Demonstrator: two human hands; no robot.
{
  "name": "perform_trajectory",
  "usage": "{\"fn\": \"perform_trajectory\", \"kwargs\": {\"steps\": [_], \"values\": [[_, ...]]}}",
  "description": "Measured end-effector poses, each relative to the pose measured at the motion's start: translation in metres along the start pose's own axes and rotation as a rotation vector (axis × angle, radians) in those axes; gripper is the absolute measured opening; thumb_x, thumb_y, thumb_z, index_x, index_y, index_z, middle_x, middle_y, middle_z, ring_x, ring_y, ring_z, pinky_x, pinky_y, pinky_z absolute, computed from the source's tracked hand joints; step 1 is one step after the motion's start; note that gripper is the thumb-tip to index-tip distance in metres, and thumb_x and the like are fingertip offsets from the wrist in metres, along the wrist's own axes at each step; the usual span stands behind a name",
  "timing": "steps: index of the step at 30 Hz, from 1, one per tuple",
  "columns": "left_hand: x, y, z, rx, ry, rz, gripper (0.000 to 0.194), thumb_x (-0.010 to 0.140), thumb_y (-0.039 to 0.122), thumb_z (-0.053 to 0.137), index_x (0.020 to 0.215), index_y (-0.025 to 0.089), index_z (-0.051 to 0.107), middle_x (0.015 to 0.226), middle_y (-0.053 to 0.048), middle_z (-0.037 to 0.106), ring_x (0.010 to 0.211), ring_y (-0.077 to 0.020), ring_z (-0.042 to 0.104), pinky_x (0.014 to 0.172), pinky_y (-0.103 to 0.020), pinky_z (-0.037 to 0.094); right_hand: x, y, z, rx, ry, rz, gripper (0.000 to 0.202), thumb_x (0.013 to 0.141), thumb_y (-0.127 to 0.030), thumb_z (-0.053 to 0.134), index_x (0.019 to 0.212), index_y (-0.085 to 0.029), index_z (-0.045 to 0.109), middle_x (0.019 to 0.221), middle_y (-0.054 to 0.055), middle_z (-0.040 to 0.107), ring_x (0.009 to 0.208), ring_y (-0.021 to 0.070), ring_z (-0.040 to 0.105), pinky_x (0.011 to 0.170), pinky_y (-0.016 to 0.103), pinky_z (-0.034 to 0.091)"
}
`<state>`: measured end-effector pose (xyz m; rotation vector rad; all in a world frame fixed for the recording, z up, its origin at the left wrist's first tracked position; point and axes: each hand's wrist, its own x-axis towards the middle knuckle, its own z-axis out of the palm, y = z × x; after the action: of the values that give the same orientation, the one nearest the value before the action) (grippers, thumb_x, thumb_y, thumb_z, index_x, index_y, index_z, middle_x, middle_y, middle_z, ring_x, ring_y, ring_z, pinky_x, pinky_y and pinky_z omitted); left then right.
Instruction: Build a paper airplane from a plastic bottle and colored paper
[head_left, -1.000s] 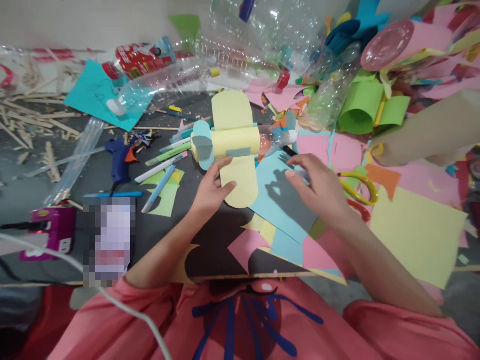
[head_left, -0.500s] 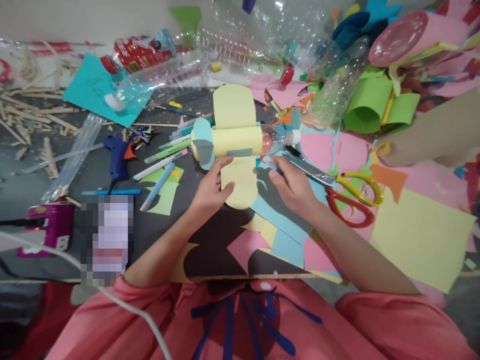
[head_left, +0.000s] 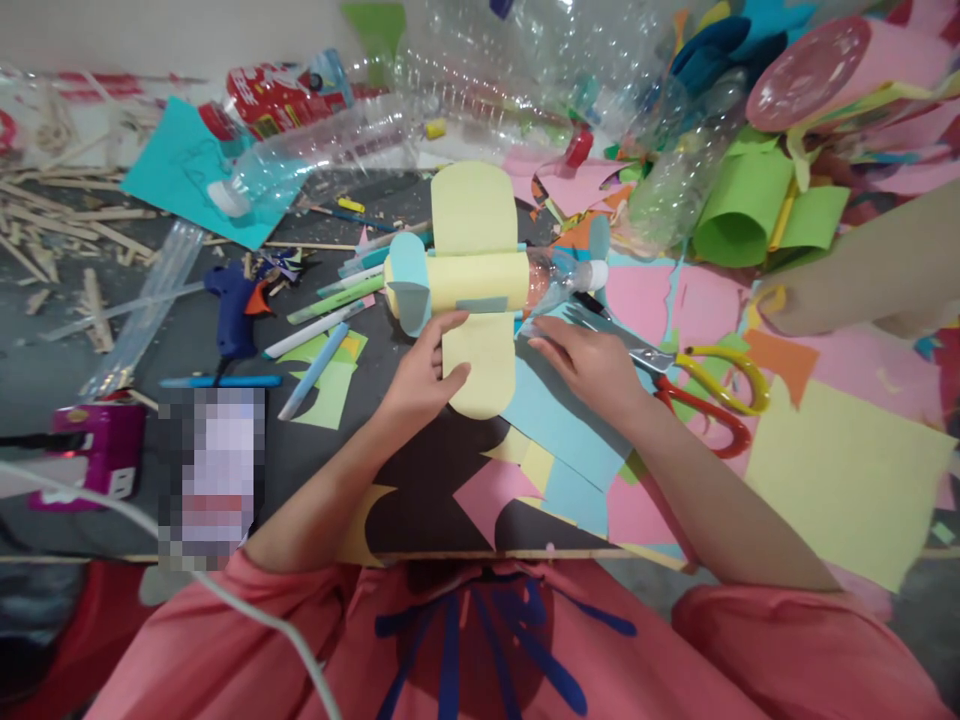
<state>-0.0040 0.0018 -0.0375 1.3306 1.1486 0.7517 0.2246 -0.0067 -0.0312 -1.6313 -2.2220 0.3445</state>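
Left hand point(head_left: 424, 378) half-open, covering part of paper plane point(head_left: 480, 281) | right hand point(head_left: 592, 368): grip unclear | scissors point(head_left: 661, 361) alongside | glue gun point(head_left: 232, 312) beyond markers point(head_left: 336, 300)

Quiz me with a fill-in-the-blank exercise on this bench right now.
The left hand touches the ____ paper wing.
The cap on the paper-wrapped bottle is ____.
The scissors have one yellow handle and one ____ handle.
The glue gun lies to the ____ of both hands.

Missing words: yellow; white; red; left.
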Motion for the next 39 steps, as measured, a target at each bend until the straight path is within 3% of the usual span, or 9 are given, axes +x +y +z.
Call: {"fn": "perform_trajectory", "kwargs": {"steps": [11, 15, 19, 21, 23, 27, 31, 36, 39], "values": [[-0.002, 0.006, 0.002, 0.015, 0.02, -0.005, 0.059, 0.072, 0.031, 0.064, 0.128, 0.02, 0.048, 0.123, -0.012, 0.063, 0.1, -0.0207, 0.067, 0.079, -0.028, 0.056, 0.0, 0.002, -0.006, 0.034, 0.114, 0.189, 0.051, 0.092, -0.063, 0.043, 0.113, -0.021, 0.062, 0.061, 0.001, 0.062, 0.052, 0.0207, 0.057, 0.05, 0.028, 0.033], [-0.003, 0.009, 0.0, 0.105, 0.023, 0.008, 0.054, 0.073, 0.03, 0.063, 0.126, 0.022, 0.052, 0.102, -0.005, 0.064, 0.073, -0.0123, 0.061, 0.062, -0.022, 0.048, -0.003, 0.0, -0.011, 0.156, 0.18, 0.134, 0.042, 0.099, -0.045, 0.029, 0.12, -0.021, 0.056, 0.081, 0.006, 0.07, 0.071, 0.023, 0.066, 0.063, 0.033, 0.047], [-0.006, 0.017, -0.005, 0.351, 0.037, -0.002, 0.035, 0.079, 0.029, 0.058, 0.114, 0.023, 0.058, 0.061, 0.007, 0.043, 0.049, -0.0096, 0.041, 0.054, -0.023, 0.035, -0.003, -0.001, -0.009, 0.214, 0.26, 0.075, 0.045, 0.099, -0.037, 0.032, 0.141, -0.024, 0.041, 0.119, 0.012, 0.068, 0.093, 0.0234, 0.067, 0.077, 0.039, 0.053], [-0.008, 0.024, -0.006, 0.554, 0.055, -0.043, 0.026, 0.082, 0.03, 0.055, 0.107, 0.024, 0.058, 0.057, 0.007, 0.041, 0.051, -0.0121, 0.044, 0.056, -0.025, 0.033, -0.004, 0.0, -0.005, 0.303, 0.267, 0.041, 0.051, 0.1, -0.039, 0.036, 0.149, -0.025, 0.032, 0.115, 0.012, 0.069, 0.084, 0.0211, 0.067, 0.073, 0.038, 0.054], [-0.009, 0.032, -0.006, 0.749, 0.028, -0.126, 0.024, 0.085, 0.03, 0.053, 0.108, 0.024, 0.057, 0.06, 0.006, 0.048, 0.055, -0.0147, 0.049, 0.057, -0.026, 0.031, -0.004, 0.0, -0.002, 0.427, 0.262, -0.014, 0.048, 0.1, -0.041, 0.038, 0.147, -0.027, 0.038, 0.099, 0.007, 0.072, 0.068, 0.0172, 0.065, 0.067, 0.034, 0.054], [-0.012, 0.045, -0.003, 0.969, -0.083, -0.249, 0.032, 0.09, 0.03, 0.049, 0.121, 0.027, 0.053, 0.073, 0.003, 0.061, 0.066, -0.0176, 0.059, 0.059, -0.025, 0.032, -0.003, -0.004, -0.001, 0.726, 0.211, -0.05, 0.034, 0.099, -0.049, 0.043, 0.112, -0.027, 0.065, 0.075, 0.0, 0.07, 0.051, 0.0115, 0.059, 0.059, 0.029, 0.053], [-0.017, 0.045, -0.002, 1.139, -0.072, -0.251, 0.037, 0.092, 0.039, 0.051, 0.128, 0.029, 0.054, 0.085, 0.0, 0.066, 0.08, -0.0217, 0.065, 0.067, -0.028, 0.041, 0.004, -0.009, -0.01, 1.148, 0.139, 0.141, 0.037, 0.089, -0.061, 0.056, 0.092, -0.025, 0.063, 0.063, -0.002, 0.065, 0.052, 0.0135, 0.062, 0.054, 0.029, 0.052], [-0.018, 0.038, -0.005, 1.178, -0.024, -0.128, 0.042, 0.091, 0.039, 0.056, 0.13, 0.025, 0.058, 0.093, -0.005, 0.068, 0.091, -0.0239, 0.064, 0.083, -0.031, 0.046, 0.009, -0.009, -0.025, 1.56, -0.197, 0.315, 0.043, 0.076, -0.064, 0.06, 0.087, -0.023, 0.059, 0.065, 0.002, 0.071, 0.055, 0.0186, 0.067, 0.045, 0.029, 0.048], [-0.017, 0.033, -0.007, 1.098, -0.03, -0.123, 0.047, 0.087, 0.039, 0.06, 0.131, 0.023, 0.058, 0.091, -0.004, 0.066, 0.084, -0.0221, 0.062, 0.084, -0.032, 0.047, 0.008, -0.014, -0.025, 1.601, -0.363, 0.359, 0.046, 0.066, -0.054, 0.075, 0.093, -0.022, 0.057, 0.076, 0.004, 0.075, 0.053, 0.0168, 0.066, 0.039, 0.024, 0.041]]}}
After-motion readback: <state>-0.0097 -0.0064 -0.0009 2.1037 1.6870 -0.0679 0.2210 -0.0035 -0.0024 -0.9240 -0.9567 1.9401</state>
